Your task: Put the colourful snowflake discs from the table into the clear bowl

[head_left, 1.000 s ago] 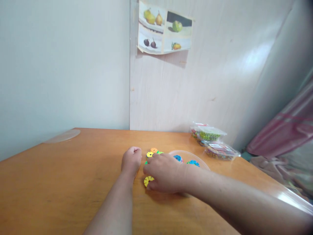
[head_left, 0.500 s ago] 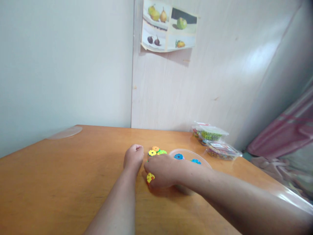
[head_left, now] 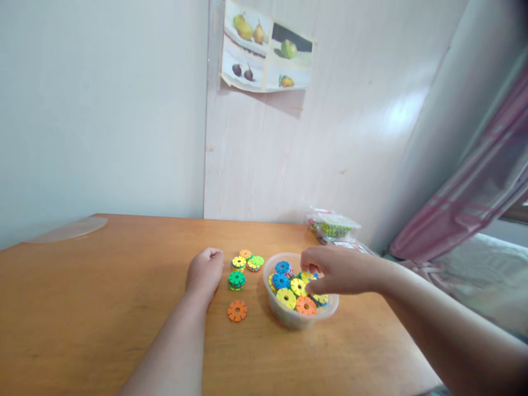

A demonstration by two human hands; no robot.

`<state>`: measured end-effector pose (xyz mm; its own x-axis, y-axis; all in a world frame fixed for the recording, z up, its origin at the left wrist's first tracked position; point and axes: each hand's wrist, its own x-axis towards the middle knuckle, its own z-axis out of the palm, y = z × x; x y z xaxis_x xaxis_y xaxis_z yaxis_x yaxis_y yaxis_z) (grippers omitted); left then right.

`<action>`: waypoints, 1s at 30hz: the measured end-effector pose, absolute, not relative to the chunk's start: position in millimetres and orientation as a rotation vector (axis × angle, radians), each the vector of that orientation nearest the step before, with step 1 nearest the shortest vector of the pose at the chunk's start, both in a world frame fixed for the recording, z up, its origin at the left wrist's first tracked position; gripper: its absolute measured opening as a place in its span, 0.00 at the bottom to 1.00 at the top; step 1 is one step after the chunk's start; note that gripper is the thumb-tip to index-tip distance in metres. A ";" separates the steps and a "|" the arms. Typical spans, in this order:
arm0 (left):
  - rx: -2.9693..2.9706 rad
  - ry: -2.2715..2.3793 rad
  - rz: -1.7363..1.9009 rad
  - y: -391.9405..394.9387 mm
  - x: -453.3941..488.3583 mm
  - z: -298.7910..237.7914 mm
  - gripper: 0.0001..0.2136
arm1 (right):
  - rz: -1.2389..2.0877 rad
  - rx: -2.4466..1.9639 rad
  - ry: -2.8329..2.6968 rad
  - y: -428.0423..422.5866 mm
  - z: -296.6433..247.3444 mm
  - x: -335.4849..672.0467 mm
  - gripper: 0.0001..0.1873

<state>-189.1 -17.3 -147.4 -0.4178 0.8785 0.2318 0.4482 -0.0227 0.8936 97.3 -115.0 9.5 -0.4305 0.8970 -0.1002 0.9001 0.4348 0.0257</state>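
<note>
My left hand (head_left: 205, 271) rests on the wooden table (head_left: 103, 308) as a closed fist, just left of a small group of toothed plastic discs. A green disc stack (head_left: 236, 280) and an orange disc (head_left: 237, 310) lie beside it. My right hand (head_left: 336, 269) hovers over a clear plastic bowl (head_left: 303, 322) filled with several coloured discs; its fingers are curled in a pinch over the bowl, and what they hold is hidden.
Further discs (head_left: 248, 260) lie behind the green stack. Clear packets of small coloured parts (head_left: 332, 225) stand at the back right by the wall. A clear lid (head_left: 68, 229) lies at the back left. A pink curtain (head_left: 466, 203) hangs right of the table edge.
My right hand has left the discs on the table and moved right to the bowl. The yellow disc it covered is gone; an orange disc now lies there. The view has shifted right.
</note>
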 end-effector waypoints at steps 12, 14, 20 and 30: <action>1.401 1.859 1.429 -18.0 -188.4 -146.4 0.11 | -0.026 1.625 2.707 -122.5 4.3 101.0 0.12; 1.399 1.851 1.433 -17.5 -188.4 -147.4 0.11 | -0.025 1.523 2.792 -124.3 1.1 81.4 0.12; 1.383 1.813 1.453 -17.6 -187.2 -148.9 0.12 | 0.244 1.098 2.868 -132.9 -10.1 4.1 0.13; 1.391 1.806 1.447 -17.0 -189.0 -149.0 0.10 | 0.203 0.951 2.488 -120.1 -40.3 -58.4 0.11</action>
